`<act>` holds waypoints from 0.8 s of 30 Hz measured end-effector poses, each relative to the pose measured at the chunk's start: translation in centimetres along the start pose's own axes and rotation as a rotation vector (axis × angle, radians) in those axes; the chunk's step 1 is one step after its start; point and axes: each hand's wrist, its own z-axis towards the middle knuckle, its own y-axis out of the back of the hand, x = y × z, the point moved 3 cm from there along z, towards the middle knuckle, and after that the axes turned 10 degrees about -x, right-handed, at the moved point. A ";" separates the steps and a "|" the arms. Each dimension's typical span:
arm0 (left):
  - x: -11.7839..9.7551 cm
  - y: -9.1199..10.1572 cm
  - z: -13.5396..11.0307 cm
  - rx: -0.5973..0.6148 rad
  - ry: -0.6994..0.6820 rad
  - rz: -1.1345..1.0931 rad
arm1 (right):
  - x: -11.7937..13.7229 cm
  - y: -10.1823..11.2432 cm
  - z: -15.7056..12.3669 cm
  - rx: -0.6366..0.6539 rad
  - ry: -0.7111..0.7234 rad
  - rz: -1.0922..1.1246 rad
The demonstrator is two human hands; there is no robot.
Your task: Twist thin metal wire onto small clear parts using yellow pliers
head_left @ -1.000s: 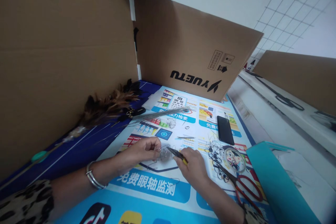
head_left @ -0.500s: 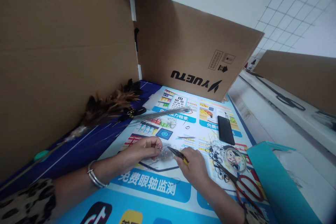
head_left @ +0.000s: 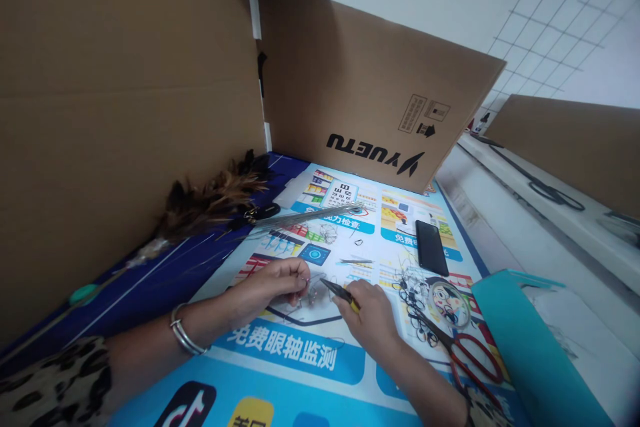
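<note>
My left hand (head_left: pixel 287 280) is closed in a pinch over the printed sheet, with something tiny at its fingertips that is too small to name. My right hand (head_left: pixel 371 317) grips pliers (head_left: pixel 343 292) with dark pointed jaws and a yellow-and-black handle. The jaws point left toward my left fingertips, a small gap apart from them. Thin, tangled wire pieces (head_left: pixel 313 297) lie on the sheet between and below the hands. To the right of my right hand is a heap of black wire loops (head_left: pixel 413 300), beside red-handled scissors (head_left: pixel 473 357).
Long thin metal rods (head_left: pixel 315 215) lie behind the hands, near a feather duster (head_left: pixel 215 197). A black phone (head_left: pixel 431 248), a round cartoon-printed item (head_left: pixel 449 303) and a teal box (head_left: pixel 535 340) are at right. Cardboard panels (head_left: pixel 370 87) stand at the back and left.
Very little differs. My left fingers have shifted slightly at the pinch, and the view has moved a touch. The pliers stay in my right hand, in nearly the same place.
</note>
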 end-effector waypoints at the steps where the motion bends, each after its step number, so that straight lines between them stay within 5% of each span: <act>1: 0.0 0.0 0.0 0.001 0.003 -0.005 | 0.0 0.0 0.0 0.001 0.000 0.000; 24: 0.5 0.1 0.5 -0.052 -0.072 0.212 | 0.2 0.2 -0.1 0.002 0.006 -0.008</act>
